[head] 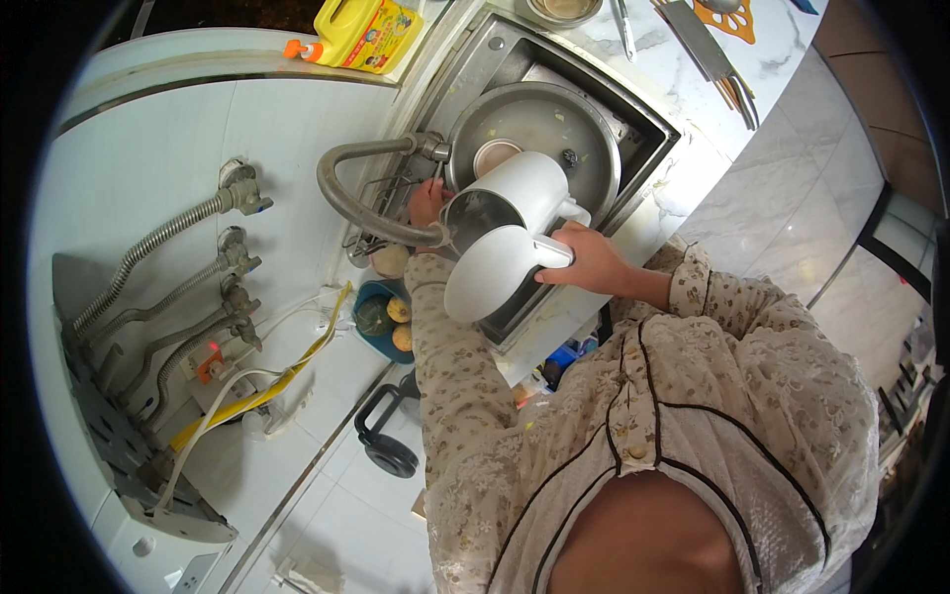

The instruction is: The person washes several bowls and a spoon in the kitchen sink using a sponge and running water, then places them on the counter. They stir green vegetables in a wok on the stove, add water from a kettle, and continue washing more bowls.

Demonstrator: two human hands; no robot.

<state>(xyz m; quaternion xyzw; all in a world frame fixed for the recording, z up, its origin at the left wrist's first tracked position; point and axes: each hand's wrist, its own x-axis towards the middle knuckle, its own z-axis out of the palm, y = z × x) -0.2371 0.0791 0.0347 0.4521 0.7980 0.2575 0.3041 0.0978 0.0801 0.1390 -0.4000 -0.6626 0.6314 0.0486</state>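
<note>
My right hand (590, 256) grips the handle of a white electric kettle (523, 182), which lies tilted over the sink. The kettle's lid (486, 275) is swung open towards me. Its dark metal inside faces the outlet of the curved metal tap (334, 174); whether water runs is not clear. Behind the tap's curve, my left hand (429, 204) has its fingers on the small tap lever (439, 172). Under the kettle, a round metal basin (610, 148) of cloudy water stands in the sink (467, 63). A small bowl (496, 156) and a dark round lump (569, 158) are in it.
A yellow detergent bottle (371, 33) lies on the ledge. On the marble counter are a cleaver (694, 41), chopsticks (727, 93) and stacked bowls (565, 9). A teal container (382, 345) of squashes stands left of my sleeve. Pipes and valves (237, 189) line the left wall.
</note>
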